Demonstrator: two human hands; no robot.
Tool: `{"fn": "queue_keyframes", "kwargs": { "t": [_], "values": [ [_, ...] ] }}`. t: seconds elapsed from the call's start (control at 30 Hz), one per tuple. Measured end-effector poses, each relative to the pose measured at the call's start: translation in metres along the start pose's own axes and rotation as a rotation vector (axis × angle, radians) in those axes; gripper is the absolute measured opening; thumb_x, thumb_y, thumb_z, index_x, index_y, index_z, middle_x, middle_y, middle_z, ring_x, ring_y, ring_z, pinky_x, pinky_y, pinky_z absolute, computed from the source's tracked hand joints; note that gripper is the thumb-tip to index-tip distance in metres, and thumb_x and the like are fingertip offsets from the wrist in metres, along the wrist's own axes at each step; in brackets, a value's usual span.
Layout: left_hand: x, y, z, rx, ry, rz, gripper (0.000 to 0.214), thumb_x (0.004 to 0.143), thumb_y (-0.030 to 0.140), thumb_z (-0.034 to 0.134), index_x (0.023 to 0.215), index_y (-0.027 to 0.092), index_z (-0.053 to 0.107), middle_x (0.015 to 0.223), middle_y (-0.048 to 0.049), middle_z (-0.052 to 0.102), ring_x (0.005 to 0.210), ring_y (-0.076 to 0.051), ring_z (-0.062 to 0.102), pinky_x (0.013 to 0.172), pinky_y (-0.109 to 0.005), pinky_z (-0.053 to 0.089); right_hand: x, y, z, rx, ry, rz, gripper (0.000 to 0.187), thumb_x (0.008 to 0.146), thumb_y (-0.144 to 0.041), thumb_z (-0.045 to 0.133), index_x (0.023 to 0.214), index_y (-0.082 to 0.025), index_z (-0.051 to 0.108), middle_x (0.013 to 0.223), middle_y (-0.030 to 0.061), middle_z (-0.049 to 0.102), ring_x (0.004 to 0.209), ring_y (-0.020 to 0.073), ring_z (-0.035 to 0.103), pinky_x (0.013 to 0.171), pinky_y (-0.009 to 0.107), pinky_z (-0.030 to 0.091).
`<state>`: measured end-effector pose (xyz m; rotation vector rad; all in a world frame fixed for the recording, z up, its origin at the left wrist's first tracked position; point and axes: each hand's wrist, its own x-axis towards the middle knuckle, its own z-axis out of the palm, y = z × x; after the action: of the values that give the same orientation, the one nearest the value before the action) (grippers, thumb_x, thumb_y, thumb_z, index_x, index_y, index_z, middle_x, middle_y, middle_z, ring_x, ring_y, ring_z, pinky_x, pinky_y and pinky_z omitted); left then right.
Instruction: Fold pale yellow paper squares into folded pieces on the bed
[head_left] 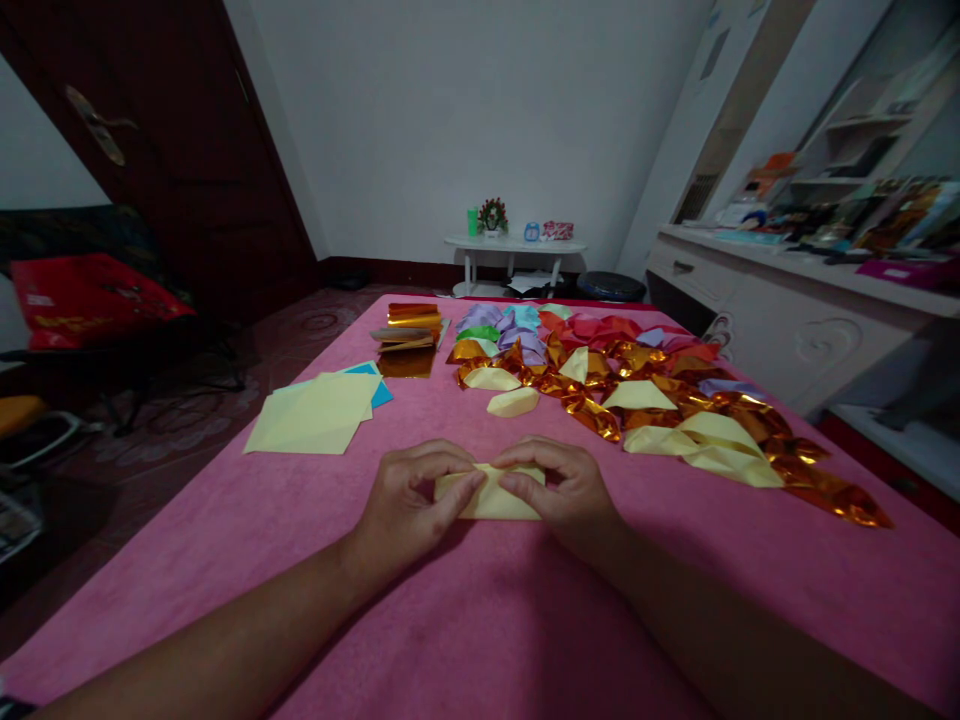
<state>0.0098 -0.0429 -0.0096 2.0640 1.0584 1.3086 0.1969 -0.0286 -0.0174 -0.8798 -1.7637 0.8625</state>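
Between my two hands is a folded sheet of yellow paper (491, 497), just above or on the pink tablecloth. My left hand (414, 497) pinches its left part with thumb and fingers, and my right hand (564, 490) pinches the right part the same way. Both thumbs lie on the near face, close to the middle, with the fingers behind the upper edge. Just beyond my hands lies a folded yellow paper piece (514, 402). To the left rests a stack of flat yellow sheets (311, 415), with a blue sheet (384, 394) showing under its right side.
A pile of orange foil pieces (589, 408) and folded coloured papers (600, 328) spreads over the right of the pink table (450, 620). Foil sheets (407, 345) lie at the far left. Beyond are a small white table (517, 244) and, rightward, a drawer cabinet (795, 310).
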Motion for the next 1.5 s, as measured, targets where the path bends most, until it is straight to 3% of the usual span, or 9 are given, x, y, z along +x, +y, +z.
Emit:
{"fn": "queue_keyframes", "kwargs": {
  "t": [1.5],
  "values": [
    [-0.0010, -0.0055, 0.0002, 0.006, -0.031, 0.006, 0.014, 0.080, 0.016, 0.060, 0.069, 0.015, 0.069, 0.072, -0.0050, 0.069, 0.066, -0.014, 0.064, 0.059, -0.021, 0.050, -0.0017, 0.0018, 0.0006, -0.001, -0.037, 0.073, 0.011, 0.076, -0.018, 0.066, 0.085, -0.020, 0.071, 0.081, 0.0015, 0.070, 0.073, 0.0140, 0.063, 0.069, 0.024, 0.049]
  ]
}}
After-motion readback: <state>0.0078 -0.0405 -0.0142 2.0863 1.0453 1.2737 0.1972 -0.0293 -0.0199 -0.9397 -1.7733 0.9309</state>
